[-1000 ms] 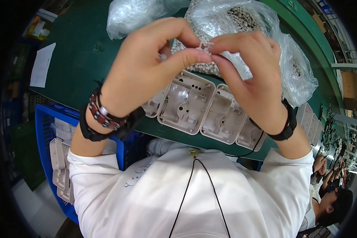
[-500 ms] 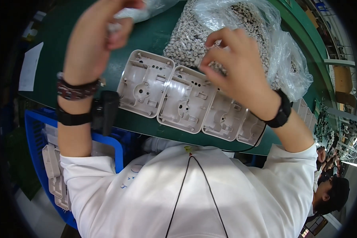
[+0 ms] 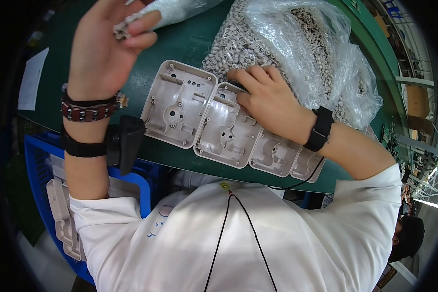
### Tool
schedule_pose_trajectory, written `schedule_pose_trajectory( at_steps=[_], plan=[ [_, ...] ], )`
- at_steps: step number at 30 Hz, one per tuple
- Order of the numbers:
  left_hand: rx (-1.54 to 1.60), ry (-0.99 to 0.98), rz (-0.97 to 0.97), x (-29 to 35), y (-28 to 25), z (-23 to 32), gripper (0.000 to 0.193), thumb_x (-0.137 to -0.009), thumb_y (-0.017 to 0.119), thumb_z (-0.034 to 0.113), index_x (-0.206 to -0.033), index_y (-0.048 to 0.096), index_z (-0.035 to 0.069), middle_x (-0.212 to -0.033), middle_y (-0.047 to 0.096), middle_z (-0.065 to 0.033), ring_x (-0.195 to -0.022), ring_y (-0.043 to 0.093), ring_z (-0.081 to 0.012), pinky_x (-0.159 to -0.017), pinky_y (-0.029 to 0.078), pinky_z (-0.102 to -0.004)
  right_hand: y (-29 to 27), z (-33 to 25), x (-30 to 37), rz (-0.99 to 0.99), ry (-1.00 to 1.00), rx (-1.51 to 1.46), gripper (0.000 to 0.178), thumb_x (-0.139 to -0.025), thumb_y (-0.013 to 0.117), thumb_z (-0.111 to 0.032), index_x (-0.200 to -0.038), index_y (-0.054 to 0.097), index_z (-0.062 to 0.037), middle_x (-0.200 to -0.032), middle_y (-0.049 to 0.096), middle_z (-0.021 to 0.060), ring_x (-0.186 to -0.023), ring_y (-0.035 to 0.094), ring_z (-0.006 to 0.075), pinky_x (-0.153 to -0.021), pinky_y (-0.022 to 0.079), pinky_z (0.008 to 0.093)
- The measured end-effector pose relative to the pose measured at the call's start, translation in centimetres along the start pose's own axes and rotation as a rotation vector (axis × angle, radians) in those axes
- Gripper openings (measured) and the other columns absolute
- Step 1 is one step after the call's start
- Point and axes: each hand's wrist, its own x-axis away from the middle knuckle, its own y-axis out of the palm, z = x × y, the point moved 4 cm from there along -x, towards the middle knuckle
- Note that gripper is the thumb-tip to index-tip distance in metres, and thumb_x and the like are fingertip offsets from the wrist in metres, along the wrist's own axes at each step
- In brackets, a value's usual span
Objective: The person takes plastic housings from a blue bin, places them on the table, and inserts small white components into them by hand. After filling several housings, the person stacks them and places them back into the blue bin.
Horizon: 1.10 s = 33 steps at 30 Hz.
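Note:
Small beige plastic parts (image 3: 123, 30) are held in the curled fingers of my left hand (image 3: 98, 53), raised at the upper left. My right hand (image 3: 268, 100) is bent over the far right corner of the second beige plastic housing (image 3: 227, 124). Its fingers are drawn together, and whatever they hold is hidden. The first housing (image 3: 175, 104) stands on its left, open side up. On its right, the third housing (image 3: 275, 153) and fourth housing (image 3: 304, 165) lie partly under my right forearm. Just beyond my right fingers spreads a heap of small beige parts (image 3: 238, 48).
A clear plastic bag (image 3: 297, 44) covers part of the heap; another bag (image 3: 185, 9) lies at the far edge. White paper (image 3: 33, 80) is on the green table (image 3: 175, 158) at left. A blue basket (image 3: 39, 170) with more housings stands below. A person (image 3: 408, 238) is at right.
My right hand has come down and nearer, from above the heap to the second housing's far corner. My left hand has shifted slightly left and turned, showing the small parts in its fingers.

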Motion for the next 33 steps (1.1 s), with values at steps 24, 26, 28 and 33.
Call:
schedule_pose_trajectory(
  at_steps=[24,26,28,33],
  plan=[
    [-0.092,-0.336,-0.2,1.3,1.4,-7.0,0.055,-0.092,0.031,0.055,-0.098,0.055,0.006,-0.084,0.054,0.0004,-0.069,0.047,-0.0098,-0.065,0.041,-0.0231,-7.7,-3.1,-4.8,0.399,0.017,-0.212,0.024,-0.068,0.068,-0.012,-0.09,0.058,-0.0122,-0.091,0.054,0.0039,-0.08,0.052,0.0217,-0.072,0.033,0.0337],
    [-0.01,-0.326,-0.182,1.3,1.6,-7.0,0.055,-0.092,0.03,0.055,-0.097,0.055,0.007,-0.083,0.052,0.0013,-0.071,0.047,-0.0094,-0.066,0.04,-0.0237,-6.8,-2.9,-5.6,0.457,0.006,-0.186,0.027,-0.066,0.069,-0.013,-0.088,0.055,-0.0113,-0.083,0.053,0.0025,-0.076,0.052,0.0206,-0.07,0.033,0.0337],
    [0.033,-0.318,-0.173,1.2,1.7,-6.8,0.055,-0.092,0.03,0.055,-0.097,0.056,0.007,-0.082,0.051,0.0018,-0.072,0.046,-0.0093,-0.067,0.04,-0.024,-6.6,-2.6,-6.0,0.484,0.0,-0.171,0.028,-0.064,0.07,-0.014,-0.087,0.054,-0.0109,-0.078,0.052,0.0018,-0.075,0.052,0.0201,-0.069,0.033,0.0337],
    [0.063,-0.268,-0.179,0.7,1.4,-6.5,0.053,-0.093,0.029,0.054,-0.097,0.056,0.008,-0.081,0.051,0.0021,-0.071,0.045,-0.0087,-0.067,0.039,-0.0229,-7.0,-1.3,-5.9,0.531,0.013,-0.273,0.022,-0.068,0.069,-0.013,-0.085,0.055,-0.0106,-0.077,0.054,0.0007,-0.072,0.052,0.0177,-0.067,0.034,0.0315]
  ],
)
